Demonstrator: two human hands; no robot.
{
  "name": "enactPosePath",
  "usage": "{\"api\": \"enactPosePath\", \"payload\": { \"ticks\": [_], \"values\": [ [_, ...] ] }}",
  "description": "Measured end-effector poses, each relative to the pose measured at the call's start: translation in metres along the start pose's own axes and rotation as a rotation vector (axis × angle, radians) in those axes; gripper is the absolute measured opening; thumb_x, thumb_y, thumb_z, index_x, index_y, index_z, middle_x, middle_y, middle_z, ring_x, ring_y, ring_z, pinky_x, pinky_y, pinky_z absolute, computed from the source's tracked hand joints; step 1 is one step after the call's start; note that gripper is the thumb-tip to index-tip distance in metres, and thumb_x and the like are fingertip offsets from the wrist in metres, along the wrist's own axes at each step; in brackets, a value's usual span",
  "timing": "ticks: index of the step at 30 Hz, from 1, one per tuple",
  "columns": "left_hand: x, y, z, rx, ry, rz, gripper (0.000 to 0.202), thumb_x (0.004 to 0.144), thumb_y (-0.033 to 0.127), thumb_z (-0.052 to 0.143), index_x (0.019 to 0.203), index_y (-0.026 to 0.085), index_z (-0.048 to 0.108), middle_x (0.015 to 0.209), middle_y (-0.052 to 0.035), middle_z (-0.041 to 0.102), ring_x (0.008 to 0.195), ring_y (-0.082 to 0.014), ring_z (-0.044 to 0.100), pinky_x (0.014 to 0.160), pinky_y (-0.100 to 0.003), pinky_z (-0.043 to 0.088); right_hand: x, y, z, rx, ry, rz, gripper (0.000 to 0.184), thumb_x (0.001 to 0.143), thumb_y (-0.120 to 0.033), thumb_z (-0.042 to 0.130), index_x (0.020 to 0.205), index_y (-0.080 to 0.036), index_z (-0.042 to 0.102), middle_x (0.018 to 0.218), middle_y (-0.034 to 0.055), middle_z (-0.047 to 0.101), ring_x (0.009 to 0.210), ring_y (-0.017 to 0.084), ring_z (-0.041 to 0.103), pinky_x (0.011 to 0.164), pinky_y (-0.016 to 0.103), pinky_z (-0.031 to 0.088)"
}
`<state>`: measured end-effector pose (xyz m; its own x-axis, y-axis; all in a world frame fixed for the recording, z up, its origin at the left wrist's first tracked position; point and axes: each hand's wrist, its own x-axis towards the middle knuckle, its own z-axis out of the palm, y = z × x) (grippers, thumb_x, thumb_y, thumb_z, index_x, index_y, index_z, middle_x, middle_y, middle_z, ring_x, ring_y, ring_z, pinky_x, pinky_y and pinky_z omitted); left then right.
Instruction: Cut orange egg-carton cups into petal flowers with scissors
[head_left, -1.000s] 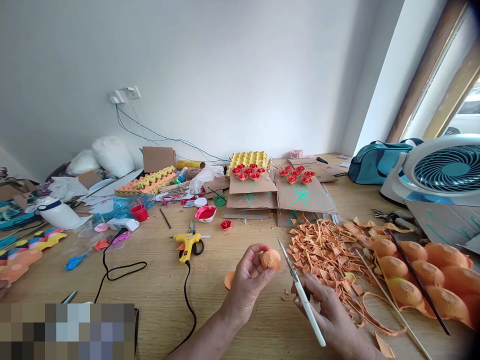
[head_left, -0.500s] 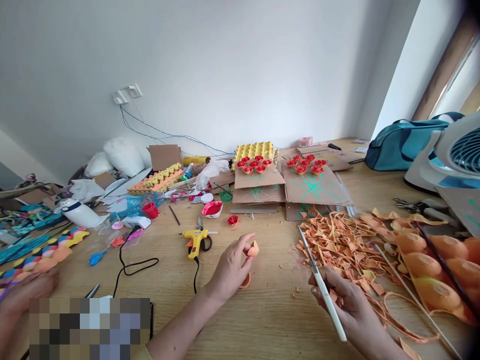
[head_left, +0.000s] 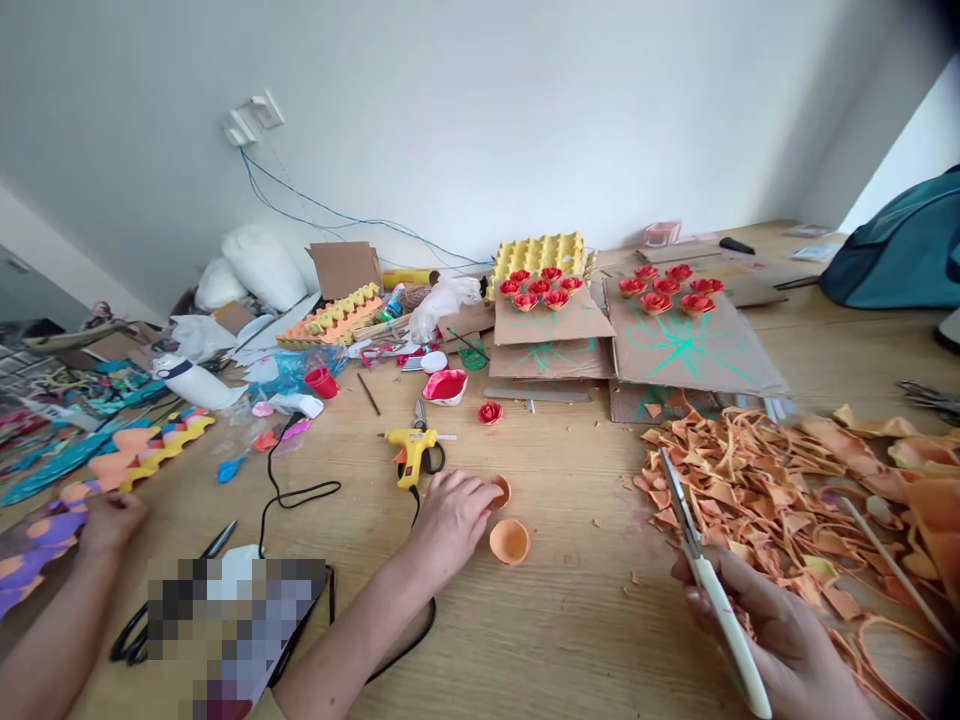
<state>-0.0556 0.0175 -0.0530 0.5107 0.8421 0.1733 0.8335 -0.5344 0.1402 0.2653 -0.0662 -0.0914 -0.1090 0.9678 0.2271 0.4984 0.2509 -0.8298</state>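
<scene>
In the head view, the left hand [head_left: 454,518] touches an orange cup [head_left: 505,490] near the glue gun [head_left: 415,455], whose markings are too small to read. Fingers cover the cup's rim; I cannot tell whether they grip. The right hand [head_left: 780,620] grasps a white-handled cutter [head_left: 709,575]. The bag [head_left: 900,240] is cut off.

A blue bag [head_left: 896,250] is seen at the far right. On the pale wall [head_left: 450,110], a white socket [head_left: 268,110] is fixed, and thin blue wires [head_left: 246,162] are hung from the plug [head_left: 238,128] beside it. Below, brown cardboard [head_left: 346,270] is stood up — puffy white bags [head_left: 262,268] are piled to its left, and a yellow roll [head_left: 409,279] is laid to its right. Nearer, a red cup [head_left: 322,383] is set near a white bottle [head_left: 196,381].
</scene>
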Motion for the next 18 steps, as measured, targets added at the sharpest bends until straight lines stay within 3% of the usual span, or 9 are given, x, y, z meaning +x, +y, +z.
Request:
{"api": "enactPosePath", "payload": {
  "ticks": [5,11,14,18],
  "values": [
    [-0.016,0.002,-0.010,-0.088,0.009,-0.063,0.031,0.088,0.007,0.054,0.113,0.023,0.063,0.106,-0.0052,0.072,0.098,-0.0246,0.060,0.088,-0.042,0.043,-0.004,0.008,-0.002,0.023,-0.028,0.022,0.025,0.092,-0.044,0.055,0.078,-0.024,0.061,0.070,0.0013,0.065,0.058,0.017,0.063,0.049,0.023,0.050],
    [-0.033,0.025,-0.006,-0.241,0.037,-0.126,0.023,0.093,0.022,0.057,0.115,0.024,0.061,0.110,-0.0065,0.069,0.103,-0.0248,0.060,0.090,-0.042,0.046,-0.006,0.005,-0.004,0.061,-0.062,-0.013,0.019,0.093,-0.039,0.054,0.084,-0.025,0.064,0.071,0.0011,0.065,0.060,0.018,0.063,0.055,0.025,0.052],
    [-0.036,0.037,-0.001,-0.283,0.049,-0.158,0.034,0.088,0.028,0.066,0.120,0.024,0.059,0.118,-0.0086,0.066,0.108,-0.0273,0.059,0.092,-0.044,0.047,-0.005,0.000,-0.005,0.038,-0.075,-0.035,0.017,0.091,-0.038,0.056,0.082,-0.025,0.064,0.073,0.0026,0.066,0.063,0.019,0.064,0.054,0.026,0.051],
    [-0.035,0.044,0.007,-0.311,0.048,-0.188,0.044,0.083,0.024,0.071,0.125,0.026,0.057,0.121,-0.0076,0.066,0.108,-0.0274,0.060,0.093,-0.046,0.049,-0.003,-0.007,-0.006,-0.029,-0.090,-0.087,0.013,0.090,-0.036,0.058,0.087,-0.024,0.062,0.077,0.0037,0.067,0.069,0.020,0.065,0.054,0.025,0.052]
  ]
}}
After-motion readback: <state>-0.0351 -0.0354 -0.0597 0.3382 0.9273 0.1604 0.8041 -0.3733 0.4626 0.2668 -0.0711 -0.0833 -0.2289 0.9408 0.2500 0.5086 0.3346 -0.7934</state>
